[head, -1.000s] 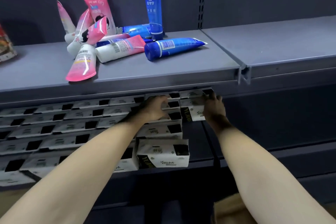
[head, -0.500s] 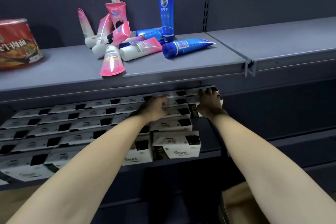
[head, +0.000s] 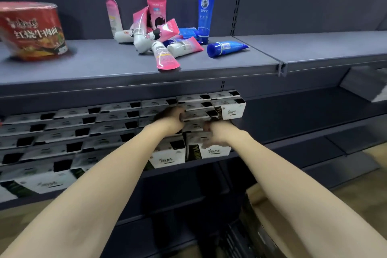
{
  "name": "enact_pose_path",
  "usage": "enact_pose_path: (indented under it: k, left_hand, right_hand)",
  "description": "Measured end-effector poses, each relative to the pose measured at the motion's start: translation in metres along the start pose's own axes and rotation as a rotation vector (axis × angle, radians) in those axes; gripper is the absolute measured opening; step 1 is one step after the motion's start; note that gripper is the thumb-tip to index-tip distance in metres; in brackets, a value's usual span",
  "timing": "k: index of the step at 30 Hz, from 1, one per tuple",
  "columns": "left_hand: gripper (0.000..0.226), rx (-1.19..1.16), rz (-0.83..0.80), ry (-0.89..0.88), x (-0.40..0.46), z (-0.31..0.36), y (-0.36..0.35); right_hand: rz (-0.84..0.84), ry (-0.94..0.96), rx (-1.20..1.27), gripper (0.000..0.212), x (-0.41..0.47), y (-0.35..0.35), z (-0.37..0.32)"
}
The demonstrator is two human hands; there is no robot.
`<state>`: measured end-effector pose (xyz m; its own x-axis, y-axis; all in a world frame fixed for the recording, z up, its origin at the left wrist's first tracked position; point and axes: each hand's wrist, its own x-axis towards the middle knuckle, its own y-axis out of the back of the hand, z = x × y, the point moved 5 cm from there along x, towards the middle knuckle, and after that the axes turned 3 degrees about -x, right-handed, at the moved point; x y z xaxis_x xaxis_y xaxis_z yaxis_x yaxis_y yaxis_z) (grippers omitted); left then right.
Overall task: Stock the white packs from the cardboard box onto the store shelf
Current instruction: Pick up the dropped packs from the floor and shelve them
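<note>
Dark grey store shelf (head: 293,111) carries rows of white packs (head: 83,132); left hand (head: 171,119) curled against one pack, right hand (head: 217,132) loosely resting on another, grip indeterminate; cardboard box (head: 263,205) below right.

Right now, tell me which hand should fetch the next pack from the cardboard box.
Right. The right hand is at the open end of the rows of white packs, and the cardboard box lies low on that side, beneath the right forearm. The left hand would probably have to cross over.
</note>
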<state>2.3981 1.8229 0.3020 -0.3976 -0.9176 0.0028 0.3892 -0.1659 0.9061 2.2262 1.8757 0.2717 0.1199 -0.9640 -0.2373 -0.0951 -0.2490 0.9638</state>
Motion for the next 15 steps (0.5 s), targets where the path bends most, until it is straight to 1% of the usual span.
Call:
enact_pose_path:
  k: [3,4,7,8,10,12,15]
  left_hand:
    - [0.009,-0.010,0.007,0.018,-0.018,-0.005,0.002]
    - [0.009,-0.022,0.003,0.014,-0.024,-0.006,0.001]
    - [0.013,-0.055,-0.026,0.005,-0.044,-0.010,0.000]
    - [0.014,-0.056,-0.044,0.015,-0.051,-0.011,0.001]
    - [0.017,-0.063,-0.109,0.045,-0.061,-0.017,0.003]
    - [0.019,-0.084,-0.211,0.077,-0.070,-0.024,0.001]
    - [0.020,-0.164,-0.386,0.104,-0.083,-0.030,-0.005]
  right_hand:
    - [0.025,-0.054,-0.131,0.066,-0.003,-0.016,-0.008]
    - [0.050,-0.068,-0.156,0.069,-0.002,-0.020,-0.011]
    - [0.093,-0.093,-0.204,0.088,0.001,-0.030,-0.016]
    - [0.111,-0.086,-0.211,0.089,0.002,-0.033,-0.019]
    - [0.161,-0.063,-0.230,0.080,0.005,-0.035,-0.023]
    - [0.199,-0.034,-0.237,0.071,0.009,-0.035,-0.025]
    - [0.234,0.010,-0.232,0.077,0.013,-0.037,-0.026]
